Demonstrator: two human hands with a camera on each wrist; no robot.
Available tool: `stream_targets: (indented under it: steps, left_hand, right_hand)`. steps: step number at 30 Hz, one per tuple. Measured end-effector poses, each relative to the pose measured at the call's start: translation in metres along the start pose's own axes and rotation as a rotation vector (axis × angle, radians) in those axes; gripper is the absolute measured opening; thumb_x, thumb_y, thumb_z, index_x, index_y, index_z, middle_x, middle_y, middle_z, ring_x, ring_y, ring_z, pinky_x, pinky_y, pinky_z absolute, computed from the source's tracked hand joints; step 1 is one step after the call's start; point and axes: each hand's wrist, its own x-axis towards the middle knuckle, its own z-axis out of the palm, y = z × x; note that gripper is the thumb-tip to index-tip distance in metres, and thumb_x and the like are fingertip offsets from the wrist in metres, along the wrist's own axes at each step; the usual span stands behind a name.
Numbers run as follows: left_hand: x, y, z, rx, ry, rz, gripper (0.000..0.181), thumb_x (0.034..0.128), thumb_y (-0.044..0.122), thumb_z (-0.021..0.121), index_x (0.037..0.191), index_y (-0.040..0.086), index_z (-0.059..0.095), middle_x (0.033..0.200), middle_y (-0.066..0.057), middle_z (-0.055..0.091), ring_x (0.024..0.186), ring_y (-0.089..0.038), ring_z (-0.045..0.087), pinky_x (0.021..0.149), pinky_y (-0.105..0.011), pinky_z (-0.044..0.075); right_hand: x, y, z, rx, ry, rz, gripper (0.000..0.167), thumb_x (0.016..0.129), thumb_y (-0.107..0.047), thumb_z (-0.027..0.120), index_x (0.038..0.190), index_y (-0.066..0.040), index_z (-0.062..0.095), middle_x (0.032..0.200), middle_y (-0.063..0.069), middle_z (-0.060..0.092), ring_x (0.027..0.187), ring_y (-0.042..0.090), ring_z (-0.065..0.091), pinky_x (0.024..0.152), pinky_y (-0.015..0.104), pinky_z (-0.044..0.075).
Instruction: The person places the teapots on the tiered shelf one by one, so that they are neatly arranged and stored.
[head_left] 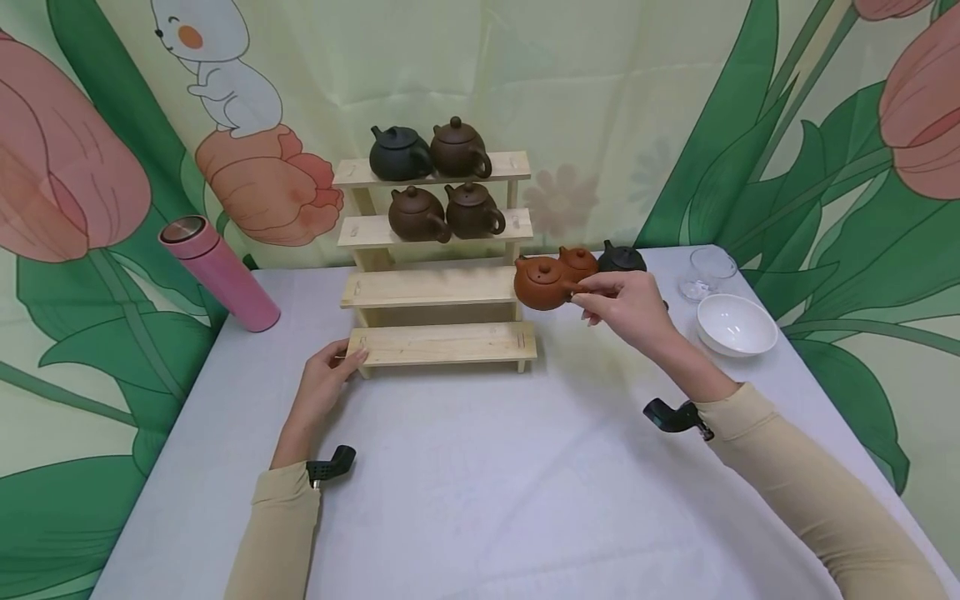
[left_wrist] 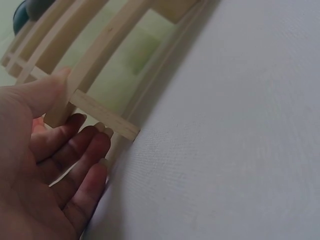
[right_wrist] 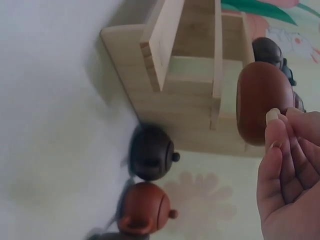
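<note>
My right hand [head_left: 622, 308] pinches the handle of a reddish-brown teapot [head_left: 542, 283], held in the air by the right end of a stepped wooden stand [head_left: 435, 287]. The right wrist view shows the underside of this teapot [right_wrist: 264, 100]. At the left end of the lowest step, my left hand [head_left: 324, 383] grips the board [left_wrist: 75, 90], thumb above and fingers beneath. Two teapots, one black [head_left: 399, 154] and one brown [head_left: 459, 150], sit on the top step. Another two brown teapots [head_left: 416, 214] occupy the step below.
On the table to the stand's right are another reddish-brown teapot [head_left: 579, 262], a black teapot [head_left: 621, 257] and a dark brown teapot [right_wrist: 150, 152]. Farther right stand a clear glass cup [head_left: 711, 268] and a white bowl [head_left: 737, 327]. A pink flask [head_left: 221, 275] is at the left.
</note>
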Motion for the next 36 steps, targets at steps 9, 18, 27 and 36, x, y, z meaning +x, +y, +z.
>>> stream_targets:
  steps: [9,18,27,36]
  left_hand:
    - [-0.001,0.0,-0.001,0.006,0.0,-0.005,0.071,0.0918,0.057,0.062,0.145,0.013,0.049,0.13,-0.01,0.058,0.107,-0.019,0.053,0.082,-0.02,0.05]
    - [-0.002,0.0,-0.001,0.006,-0.005,0.007,0.075,0.0908,0.06,0.062,0.147,0.012,0.047,0.129,-0.011,0.058,0.108,-0.02,0.053,0.08,-0.02,0.049]
    - [-0.004,-0.001,0.001,0.0,-0.008,-0.001,0.073,0.0918,0.059,0.061,0.147,0.012,0.047,0.131,-0.012,0.058,0.108,-0.02,0.053,0.081,-0.021,0.049]
    - [-0.004,0.0,0.0,-0.007,-0.007,0.007,0.074,0.0909,0.059,0.062,0.147,0.013,0.047,0.131,-0.011,0.057,0.109,-0.02,0.052,0.082,-0.022,0.049]
  right_hand:
    - [0.011,-0.011,0.03,0.017,-0.072,-0.038,0.017,0.09,-0.02,0.073,0.102,-0.008,0.076,0.078,0.013,0.073,0.065,0.016,0.068,0.063,0.03,0.055]
    - [0.019,-0.028,0.061,0.103,-0.075,-0.043,0.013,0.089,-0.018,0.074,0.098,-0.01,0.077,0.076,0.011,0.07,0.063,0.017,0.066,0.057,0.029,0.051]
    - [0.029,-0.037,0.097,0.178,-0.089,-0.039,0.013,0.088,-0.015,0.075,0.098,-0.007,0.077,0.075,0.014,0.072,0.062,0.022,0.068,0.07,0.049,0.058]
    - [0.044,-0.048,0.127,0.229,-0.089,-0.058,0.015,0.088,-0.014,0.076,0.1,-0.005,0.077,0.079,0.019,0.073,0.057,0.013,0.066,0.058,0.027,0.057]
